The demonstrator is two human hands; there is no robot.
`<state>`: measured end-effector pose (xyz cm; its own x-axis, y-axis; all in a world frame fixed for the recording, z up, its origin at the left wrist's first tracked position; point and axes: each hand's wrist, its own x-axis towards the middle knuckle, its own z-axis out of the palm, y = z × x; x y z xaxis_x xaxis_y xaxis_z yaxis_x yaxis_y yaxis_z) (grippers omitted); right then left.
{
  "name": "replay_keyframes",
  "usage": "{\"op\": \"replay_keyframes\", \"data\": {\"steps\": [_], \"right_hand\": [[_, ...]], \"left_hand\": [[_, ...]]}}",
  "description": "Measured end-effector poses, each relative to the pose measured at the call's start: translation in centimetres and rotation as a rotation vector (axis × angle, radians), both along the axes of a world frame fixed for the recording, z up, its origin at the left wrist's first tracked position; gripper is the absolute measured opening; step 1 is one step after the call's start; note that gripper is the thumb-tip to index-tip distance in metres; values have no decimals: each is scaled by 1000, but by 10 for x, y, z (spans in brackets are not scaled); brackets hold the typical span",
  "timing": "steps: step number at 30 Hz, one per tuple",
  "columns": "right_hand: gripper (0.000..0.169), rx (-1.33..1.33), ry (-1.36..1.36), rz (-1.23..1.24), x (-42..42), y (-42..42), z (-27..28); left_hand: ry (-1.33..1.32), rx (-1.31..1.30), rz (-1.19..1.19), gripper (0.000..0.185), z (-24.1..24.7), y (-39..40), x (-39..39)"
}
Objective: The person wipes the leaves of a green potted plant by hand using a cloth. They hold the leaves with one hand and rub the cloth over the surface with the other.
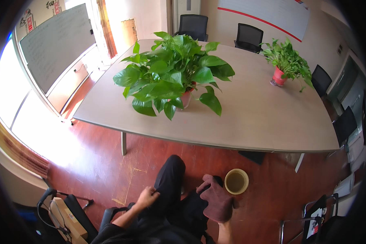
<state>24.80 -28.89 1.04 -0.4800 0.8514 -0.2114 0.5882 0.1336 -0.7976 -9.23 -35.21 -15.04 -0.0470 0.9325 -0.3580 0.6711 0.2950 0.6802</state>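
Note:
My left hand (148, 196) rests on the thigh of my dark trousers, fingers loosely curled and apparently holding nothing. A dark maroon cloth (216, 199) lies over my right hand (221, 210) by my right knee; it hides the fingers, so their grip cannot be told. Just right of the cloth, a round yellowish bucket (247, 182) with murky liquid inside stands on the floor. Beyond my knees, a large leafy green plant (170, 76) in a red pot is on the grey-beige table (247, 122). A smaller potted plant (278, 76) stands farther right on it.
The table's curved near edge runs across in front of my knees. Black chairs (193, 26) stand around its far and right sides. At lower left are a chair and a cardboard box (67, 218); at lower right, a metal-framed chair (315, 219). A whiteboard (59, 45) stands at left.

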Motion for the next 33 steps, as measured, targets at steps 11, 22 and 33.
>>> {"op": "replay_keyframes", "data": {"steps": [11,22,33], "right_hand": [[42,321,468,-47,-7,17,12],[100,-462,1146,-449,9,11,6],[54,662,363,-359,-23,43,97]], "left_hand": [[-318,260,-252,30,176,113,42],[-1230,193,105,60,294,269,194],[-1664,206,182,41,287,242,157]]}}
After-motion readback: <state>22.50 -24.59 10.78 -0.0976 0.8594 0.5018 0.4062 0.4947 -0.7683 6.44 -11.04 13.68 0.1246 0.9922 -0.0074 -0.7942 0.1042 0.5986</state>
